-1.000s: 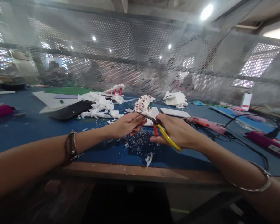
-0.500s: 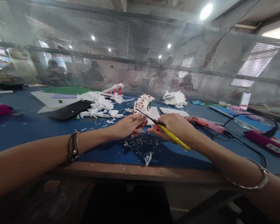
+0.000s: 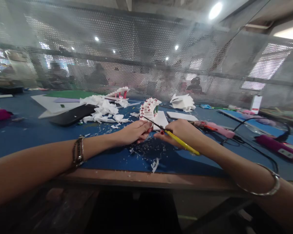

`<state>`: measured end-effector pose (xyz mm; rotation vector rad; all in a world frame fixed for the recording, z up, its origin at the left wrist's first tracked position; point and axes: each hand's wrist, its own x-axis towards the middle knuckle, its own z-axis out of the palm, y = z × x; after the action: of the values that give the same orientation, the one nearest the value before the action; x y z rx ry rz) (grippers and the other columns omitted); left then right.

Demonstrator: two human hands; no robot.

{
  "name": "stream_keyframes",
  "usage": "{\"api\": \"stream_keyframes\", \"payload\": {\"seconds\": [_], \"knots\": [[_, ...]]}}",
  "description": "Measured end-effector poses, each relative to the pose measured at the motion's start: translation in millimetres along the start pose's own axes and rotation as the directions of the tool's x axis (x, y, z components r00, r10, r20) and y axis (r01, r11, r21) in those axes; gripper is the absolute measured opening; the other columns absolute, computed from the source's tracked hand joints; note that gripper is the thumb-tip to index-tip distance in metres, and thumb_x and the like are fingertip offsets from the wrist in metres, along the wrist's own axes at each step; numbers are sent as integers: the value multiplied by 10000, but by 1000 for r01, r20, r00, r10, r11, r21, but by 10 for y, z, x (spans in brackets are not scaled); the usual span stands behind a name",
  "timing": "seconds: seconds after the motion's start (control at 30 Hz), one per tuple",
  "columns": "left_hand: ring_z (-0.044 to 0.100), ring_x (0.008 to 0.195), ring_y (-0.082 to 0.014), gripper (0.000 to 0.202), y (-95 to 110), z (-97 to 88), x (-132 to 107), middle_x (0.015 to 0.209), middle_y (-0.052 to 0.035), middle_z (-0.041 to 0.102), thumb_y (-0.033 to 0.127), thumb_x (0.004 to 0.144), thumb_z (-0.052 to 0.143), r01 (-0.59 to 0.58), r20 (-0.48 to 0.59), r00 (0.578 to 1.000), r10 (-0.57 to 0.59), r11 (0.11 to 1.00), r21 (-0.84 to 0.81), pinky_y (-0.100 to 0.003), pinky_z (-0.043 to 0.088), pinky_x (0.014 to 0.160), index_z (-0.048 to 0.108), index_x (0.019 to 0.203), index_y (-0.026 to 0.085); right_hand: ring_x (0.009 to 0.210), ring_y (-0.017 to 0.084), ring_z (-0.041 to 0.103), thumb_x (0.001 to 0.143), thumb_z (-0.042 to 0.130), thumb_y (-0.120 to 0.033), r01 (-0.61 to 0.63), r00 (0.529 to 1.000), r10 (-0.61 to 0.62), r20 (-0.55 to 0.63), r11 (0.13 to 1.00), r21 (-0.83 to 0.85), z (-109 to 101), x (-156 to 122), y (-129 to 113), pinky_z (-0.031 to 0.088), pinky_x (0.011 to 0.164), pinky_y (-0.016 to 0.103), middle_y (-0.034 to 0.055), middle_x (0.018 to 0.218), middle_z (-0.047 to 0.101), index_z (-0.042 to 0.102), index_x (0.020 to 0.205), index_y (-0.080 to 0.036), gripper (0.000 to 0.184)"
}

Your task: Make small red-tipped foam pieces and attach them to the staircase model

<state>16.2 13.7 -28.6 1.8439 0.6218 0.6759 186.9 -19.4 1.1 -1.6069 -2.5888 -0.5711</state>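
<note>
My right hand is closed round a pair of scissors with yellow and red handles. The dark blades point up and left toward my left hand. That hand's fingers are pinched together just left of the blade tips, on something too small to make out. Both hands hover over a scatter of tiny white shavings on the blue table top. Just behind my hands stands a small white arched foam model with red dots.
A heap of white foam scraps and a black flat case lie back left. White sheets, crumpled white paper, a pink tool with black cables are right. A perforated mesh screen closes the back; people sit beyond it.
My right hand has dropped slightly and rolled, so the yellow handle now lies flatter and the red handle is mostly hidden. My left hand has barely moved.
</note>
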Motion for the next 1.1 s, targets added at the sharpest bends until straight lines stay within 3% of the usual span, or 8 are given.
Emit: {"api": "stream_keyframes", "payload": {"seconds": [0.2,0.43,0.53,0.67,0.77,0.87,0.97,1.1], "knots": [[286,405,-68,298,1,-10,52,414,73,290,189,866,232,-13,-82,996,22,994,110,-186,310,466,343,589,180,528,198,563,735,277,-657,-13,1000,13,18,1000,-25,67,69,0,224,456,260,118,528,581,656,628,-121,665],[316,409,-72,292,-1,-91,37,424,63,333,272,842,284,-25,-8,1000,29,956,291,-201,312,482,407,597,169,500,171,539,755,290,-615,-43,996,44,75,999,-9,30,71,12,244,455,253,84,477,550,670,617,-159,609],[392,447,-81,312,125,-272,4,461,39,419,328,834,304,-34,52,999,12,892,450,-209,333,514,512,686,148,482,166,531,758,291,-603,-71,994,70,86,997,11,31,64,43,244,450,251,80,487,558,670,608,-168,596],[481,527,-101,334,354,-654,-52,586,-5,527,364,824,322,95,-190,981,41,751,653,-218,352,549,550,881,127,470,170,520,750,301,-603,-97,992,96,87,995,5,48,70,76,237,445,253,79,484,551,652,567,-168,588],[504,562,-129,356,363,-937,-94,694,-40,588,335,808,317,270,-351,933,81,489,829,-227,338,544,538,1020,154,479,176,517,748,290,-608,-102,992,100,78,995,15,48,71,77,230,446,255,79,483,545,642,561,-168,594],[544,776,-203,383,205,-1156,-110,990,-109,589,251,790,283,311,-341,938,67,277,909,-260,365,617,549,1048,151,477,175,510,751,294,-597,-75,994,72,82,997,35,44,66,66,222,447,258,74,478,536,644,567,-167,584],[467,1021,-223,410,52,-1303,-95,1151,-116,523,199,763,278,235,-273,956,104,283,930,-273,358,792,559,1054,136,466,164,493,754,322,-570,-55,995,52,80,997,45,34,58,49,217,444,257,67,471,525,641,567,-167,548],[426,1082,-226,448,14,-1398,-83,1226,-98,479,243,730,341,180,-212,975,59,343,922,-282,342,838,518,1133,156,441,139,452,753,320,-567,-83,994,81,76,996,26,-18,70,16,205,434,251,59,465,509,621,547,-168,541]]}}
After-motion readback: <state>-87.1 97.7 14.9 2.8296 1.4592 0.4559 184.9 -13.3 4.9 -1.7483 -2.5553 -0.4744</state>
